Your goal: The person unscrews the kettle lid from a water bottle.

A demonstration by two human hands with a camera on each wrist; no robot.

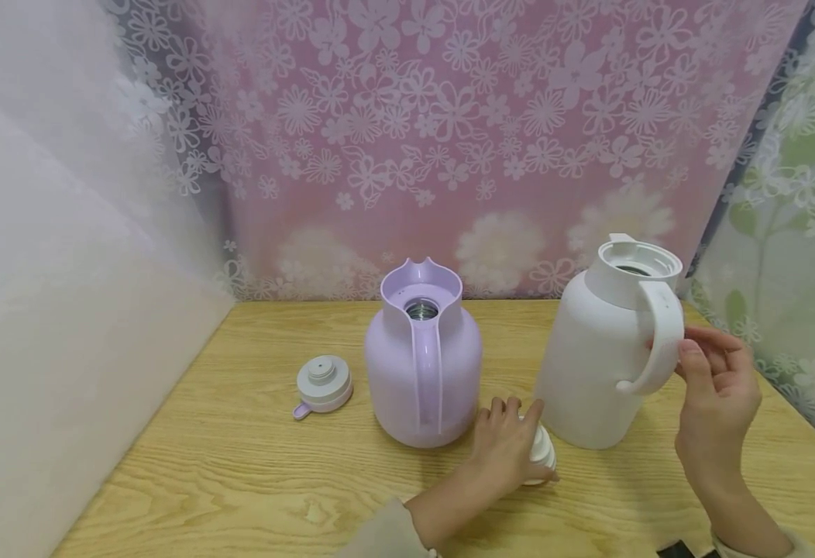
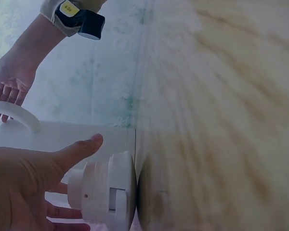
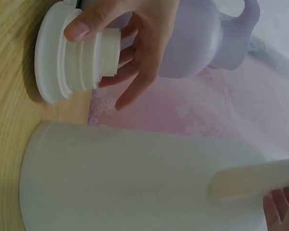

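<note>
My left hand (image 1: 505, 446) is spread around a white flask lid (image 2: 98, 195), which sits upside down with its broad top against the table. In the left wrist view the thumb stands apart from the lid, and the fingers reach behind its narrow end. My right hand (image 1: 717, 403) is at the handle (image 1: 664, 341) of a white vacuum jug (image 1: 589, 372), its fingers loosely extended behind the handle and the thumb close to its outer edge. The jug stands upright with its mouth uncovered. To its left stands a lilac vacuum jug (image 1: 393, 380), also lidless, handle toward me.
A grey-and-lilac lid (image 1: 324, 384) with a small tab lies upside down left of the lilac jug. The wooden table (image 1: 261, 480) meets a pink flowered curtain (image 1: 414, 155) behind and a pale wall (image 1: 87, 271) at left. A dark object (image 1: 675, 549) shows at the bottom right.
</note>
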